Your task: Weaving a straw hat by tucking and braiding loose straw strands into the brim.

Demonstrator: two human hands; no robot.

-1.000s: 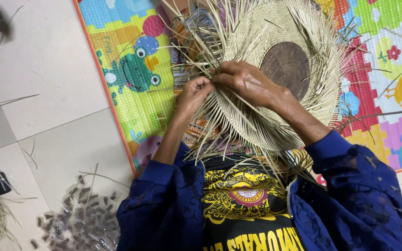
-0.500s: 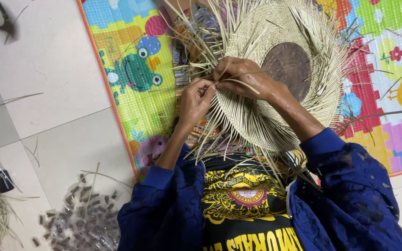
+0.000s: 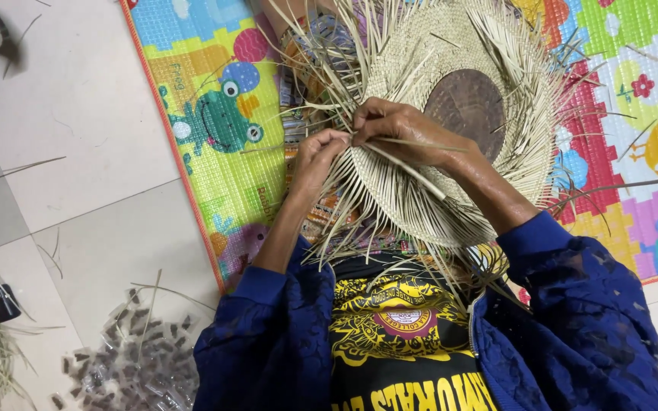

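Left hand (image 3: pixel 320 156): grip pinched shut on loose straw strands (image 3: pixel 344 114) at brim edge of woven straw hat (image 3: pixel 458 152). Right hand (image 3: pixel 405 129): fingers curled closed over same strands, just beside left, resting on weave. Hat lying over lap, crown facing up, dark round disc (image 3: pixel 464 114) at centre, unwoven ends fanning outward. Below: colourful play mat (image 3: pixel 215 129) on tiled floor (image 3: pixel 78 114). Pile of small dark pieces (image 3: pixel 131 365) at lower left.
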